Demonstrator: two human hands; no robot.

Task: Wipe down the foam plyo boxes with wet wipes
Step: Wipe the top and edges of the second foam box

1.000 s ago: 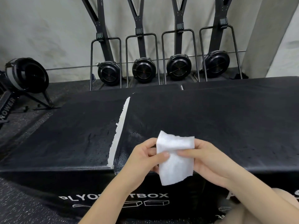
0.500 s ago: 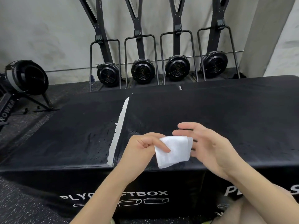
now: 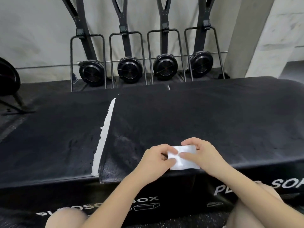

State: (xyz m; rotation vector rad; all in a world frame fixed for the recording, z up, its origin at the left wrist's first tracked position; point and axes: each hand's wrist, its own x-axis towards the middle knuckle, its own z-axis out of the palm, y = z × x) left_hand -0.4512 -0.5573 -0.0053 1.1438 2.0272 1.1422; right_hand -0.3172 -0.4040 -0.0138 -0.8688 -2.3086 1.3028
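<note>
wipe [image 3: 184, 159] over right plyo box [image 3: 213, 122] front edge | left plyo box [image 3: 54, 137] beside | rowers [image 3: 128, 71] behind

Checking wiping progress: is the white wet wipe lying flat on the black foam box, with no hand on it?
No: both the left hand and right hand pinch the folded white wet wipe.

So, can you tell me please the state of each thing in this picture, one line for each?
wet wipe: folded small, held by both hands at the near edge of the right box.
left hand: pinches the wipe's left side.
right hand: pinches the wipe's right side.
right plyo box: top cover looks intact.
left plyo box: cover torn along its right edge, white foam exposed.
rowing machines: stored upright against the wall.
</note>
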